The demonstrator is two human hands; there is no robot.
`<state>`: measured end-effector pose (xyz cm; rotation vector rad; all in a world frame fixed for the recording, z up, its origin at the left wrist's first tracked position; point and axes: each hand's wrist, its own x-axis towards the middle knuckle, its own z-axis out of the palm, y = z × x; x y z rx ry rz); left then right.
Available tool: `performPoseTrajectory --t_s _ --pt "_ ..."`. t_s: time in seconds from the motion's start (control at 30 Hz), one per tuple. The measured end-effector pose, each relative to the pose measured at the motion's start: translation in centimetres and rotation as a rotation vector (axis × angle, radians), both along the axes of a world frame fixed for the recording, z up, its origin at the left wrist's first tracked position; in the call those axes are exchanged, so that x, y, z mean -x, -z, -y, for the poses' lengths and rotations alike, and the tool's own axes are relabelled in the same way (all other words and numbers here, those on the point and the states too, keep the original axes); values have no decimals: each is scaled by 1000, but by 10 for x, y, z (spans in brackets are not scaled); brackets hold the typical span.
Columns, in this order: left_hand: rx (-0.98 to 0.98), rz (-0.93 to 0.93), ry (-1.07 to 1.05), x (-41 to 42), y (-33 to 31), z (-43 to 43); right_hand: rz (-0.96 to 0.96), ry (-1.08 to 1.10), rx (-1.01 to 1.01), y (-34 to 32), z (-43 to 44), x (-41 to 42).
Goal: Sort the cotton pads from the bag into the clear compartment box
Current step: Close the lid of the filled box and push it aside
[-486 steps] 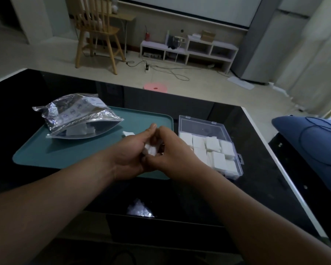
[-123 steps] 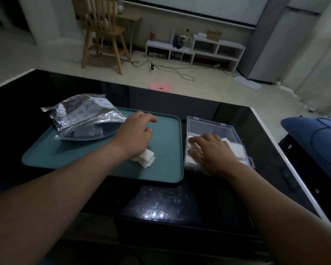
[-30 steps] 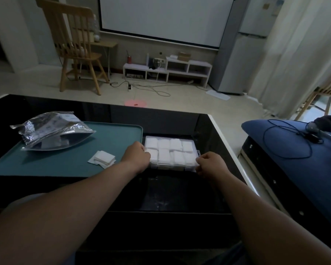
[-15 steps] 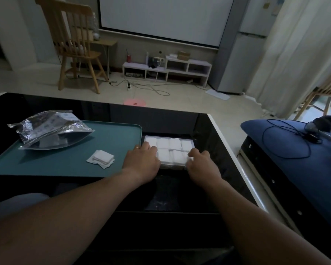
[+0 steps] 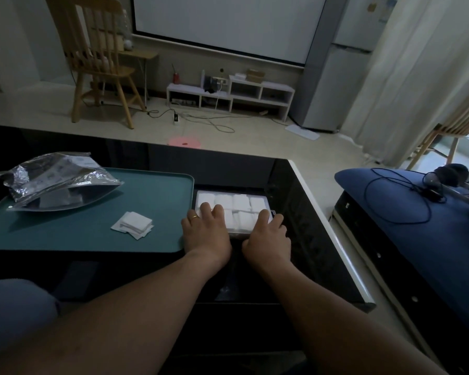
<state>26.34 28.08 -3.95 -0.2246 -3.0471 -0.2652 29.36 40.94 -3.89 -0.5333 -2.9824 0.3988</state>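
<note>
The clear compartment box point(image 5: 241, 203) lies closed on the black table, right of the teal tray point(image 5: 157, 190), its cells filled with white cotton pads. My left hand point(image 5: 205, 234) lies on the box's near left part with its fingers flat on the lid. My right hand point(image 5: 268, 236) presses the near right corner the same way. A small stack of loose cotton pads point(image 5: 132, 225) sits on the tray. The silver foil bag point(image 5: 54, 180) lies open at the tray's far left, with pads inside.
The black table's point(image 5: 322, 239) white right edge runs close beside the box. A blue cushioned seat point(image 5: 406, 212) with a cable and headphones stands to the right. Beyond the table lie floor, a wooden chair point(image 5: 98, 58) and a low white shelf.
The box's lid, open four seconds ago, is now shut. Over the last second both hands slid from the box's side corners onto its near lid, fingers spread flat.
</note>
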Motion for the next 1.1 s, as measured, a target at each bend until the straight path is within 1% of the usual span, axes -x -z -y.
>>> performPoseTrajectory --t_s 0.1,0.17,0.23,0.33,0.4,0.5,0.67,0.8,1.1 --pt "26 14 0 0 -1 -3 25 26 23 -1 4 2" --pt "65 12 42 3 -1 0 61 12 3 -4 3 5" --pt "123 0 117 5 -2 10 112 -35 -13 -9 -3 7" --pt "181 -32 288 14 -4 32 184 -154 -23 -22 -28 10" --pt "131 -41 373 22 -7 47 209 -243 -36 -31 -48 9" --pt "60 -16 431 31 -10 56 177 -305 -28 -37 -64 7" --pt "19 -50 450 43 -4 58 127 -305 20 -33 -68 13" --pt "12 -42 434 68 -4 54 78 -269 51 -28 -67 33" --pt "2 -8 399 159 -6 34 58 -212 61 -22 -72 117"
